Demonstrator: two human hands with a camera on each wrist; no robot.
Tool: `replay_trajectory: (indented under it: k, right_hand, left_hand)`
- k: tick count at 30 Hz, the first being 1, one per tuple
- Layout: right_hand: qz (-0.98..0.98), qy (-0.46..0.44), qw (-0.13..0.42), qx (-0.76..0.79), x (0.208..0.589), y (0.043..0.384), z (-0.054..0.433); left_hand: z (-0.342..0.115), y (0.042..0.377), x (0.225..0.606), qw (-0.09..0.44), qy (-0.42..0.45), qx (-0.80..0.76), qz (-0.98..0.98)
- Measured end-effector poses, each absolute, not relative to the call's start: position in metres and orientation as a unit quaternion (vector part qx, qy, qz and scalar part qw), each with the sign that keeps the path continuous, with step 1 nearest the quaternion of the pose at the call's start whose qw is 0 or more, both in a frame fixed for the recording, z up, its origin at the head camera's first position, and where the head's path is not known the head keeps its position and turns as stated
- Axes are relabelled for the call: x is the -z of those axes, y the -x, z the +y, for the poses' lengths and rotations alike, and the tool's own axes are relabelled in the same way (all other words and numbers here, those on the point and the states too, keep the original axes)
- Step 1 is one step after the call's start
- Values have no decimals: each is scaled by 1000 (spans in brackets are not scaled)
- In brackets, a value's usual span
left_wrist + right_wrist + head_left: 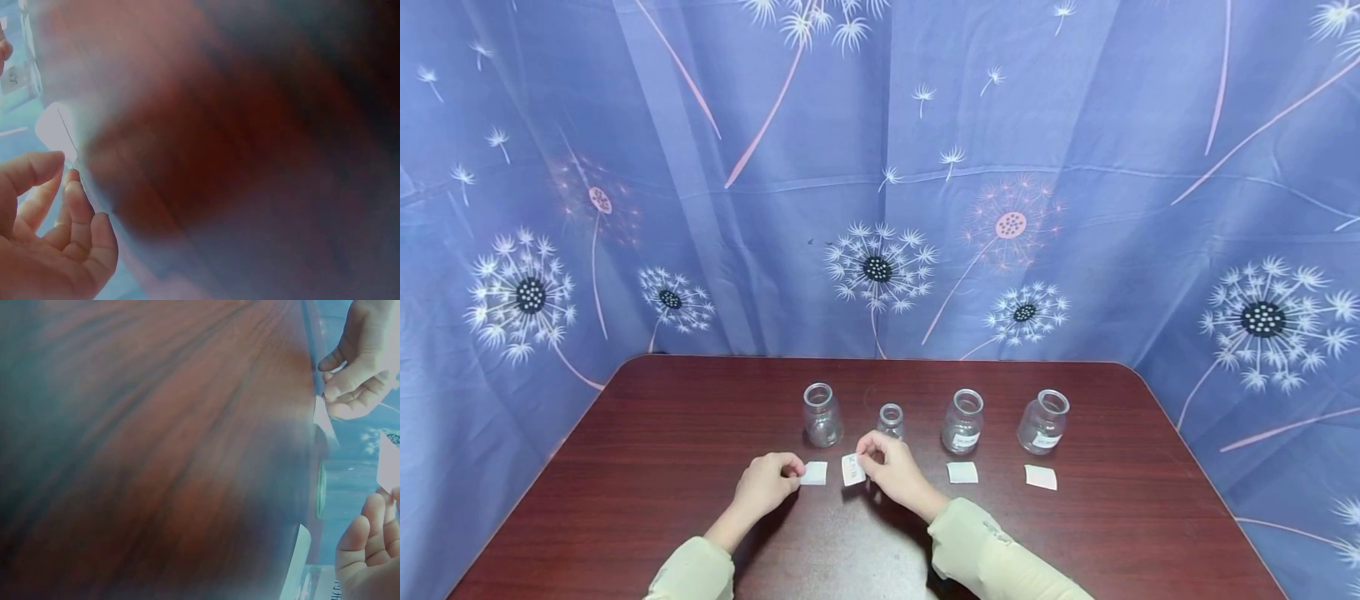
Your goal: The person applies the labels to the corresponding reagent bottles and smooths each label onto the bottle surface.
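Note:
My left hand (767,485) pinches the left edge of a blank white paper slip (815,473) that lies close to the tabletop. In the left wrist view its thumb and fingertips meet at the slip's corner (57,131). To the right, my right hand (895,472) holds a small white label (853,470) with dark handwriting between thumb and fingers, tilted up above the table. Directly behind that hand stands a small glass jar (891,415), its lower part hidden. A larger glass jar (822,417) without a label is behind the left slip.
Two glass jars bearing written labels, one (962,421) right of centre and one (1043,423) farther right, stand on the brown table (1120,533). In front of them lie two white slips (962,472) (1041,477). A blue dandelion-patterned curtain (775,250) surrounds the table's far side.

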State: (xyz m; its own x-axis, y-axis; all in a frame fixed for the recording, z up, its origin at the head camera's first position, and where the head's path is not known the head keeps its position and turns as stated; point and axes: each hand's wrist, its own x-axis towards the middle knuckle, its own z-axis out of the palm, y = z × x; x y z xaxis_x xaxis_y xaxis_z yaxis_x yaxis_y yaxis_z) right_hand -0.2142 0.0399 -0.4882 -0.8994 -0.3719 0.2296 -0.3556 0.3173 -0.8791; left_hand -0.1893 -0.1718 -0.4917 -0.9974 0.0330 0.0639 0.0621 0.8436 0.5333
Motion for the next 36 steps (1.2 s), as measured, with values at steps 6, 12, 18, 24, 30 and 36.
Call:
replay_trajectory:
  k: [6, 12, 18, 24, 30, 36]
  right_hand:
    - [816, 219, 22, 534, 458, 200, 39]
    - [822, 233, 12, 519, 471, 206, 38]
    - [821, 248, 13, 513, 489, 212, 39]
    - [824, 274, 12, 496, 489, 209, 39]
    - [826, 301, 7, 477, 487, 206, 39]
    - [820, 299, 25, 487, 486, 205, 39]
  left_hand:
    - [-170, 190, 488, 55, 35, 280, -958]
    - [-154, 191, 480, 106, 86, 347, -928]
    - [-143, 188, 476, 71, 145, 390, -907]
    - [-139, 184, 477, 44, 160, 391, -905]
    - [-139, 182, 478, 34, 158, 381, -910]
    - [-142, 180, 481, 17, 158, 392, -906]
